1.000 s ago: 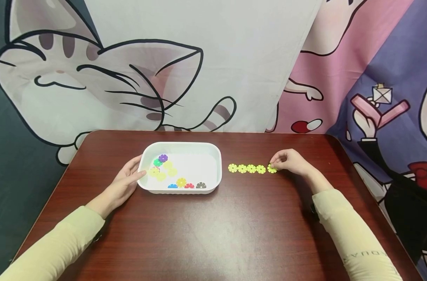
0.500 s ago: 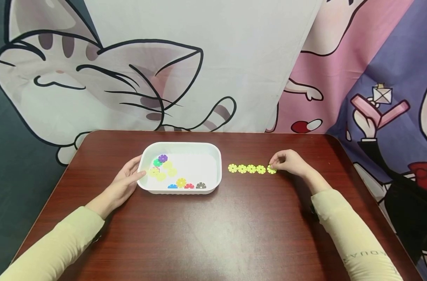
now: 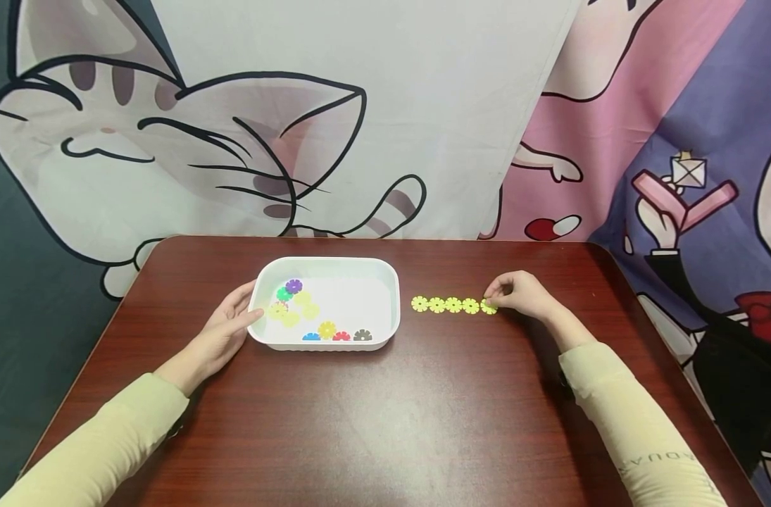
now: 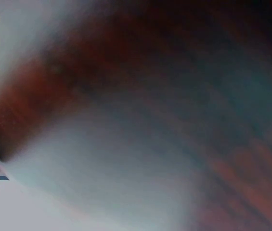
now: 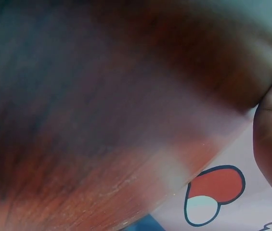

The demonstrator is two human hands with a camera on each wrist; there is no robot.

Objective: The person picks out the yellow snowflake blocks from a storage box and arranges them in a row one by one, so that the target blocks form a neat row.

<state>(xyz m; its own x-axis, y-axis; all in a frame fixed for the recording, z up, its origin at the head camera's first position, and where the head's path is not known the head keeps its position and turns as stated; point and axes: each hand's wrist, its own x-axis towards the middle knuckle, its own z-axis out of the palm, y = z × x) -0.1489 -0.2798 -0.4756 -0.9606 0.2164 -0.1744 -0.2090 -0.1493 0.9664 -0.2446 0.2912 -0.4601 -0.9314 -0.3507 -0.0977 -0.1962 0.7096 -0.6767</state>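
In the head view, my right hand (image 3: 523,292) pinches a yellow flower-shaped plastic disc (image 3: 489,307) at the right end of a row. Several like yellow discs (image 3: 453,305) lie in a straight line to its left. My left hand (image 3: 225,325) grips the left end of a white tray (image 3: 391,299), thumb over the rim and fingers along the outside. Inside the tray lie flower discs: a purple disc (image 3: 293,286), a green disc (image 3: 284,293), a red disc (image 3: 341,336), a grey disc (image 3: 362,335), a blue disc (image 3: 311,336) and several yellow ones.
The tray and the row stand toward the back of a dark red wooden table (image 3: 334,422). Behind its far edge hangs a cartoon-printed cloth (image 3: 448,127). The left wrist view is mostly blurred; the right wrist view shows table, cloth and part of the right hand.
My right hand has slid slightly left with the end disc, so the gap to the row is narrower. The left hand and the tray have stayed in place.
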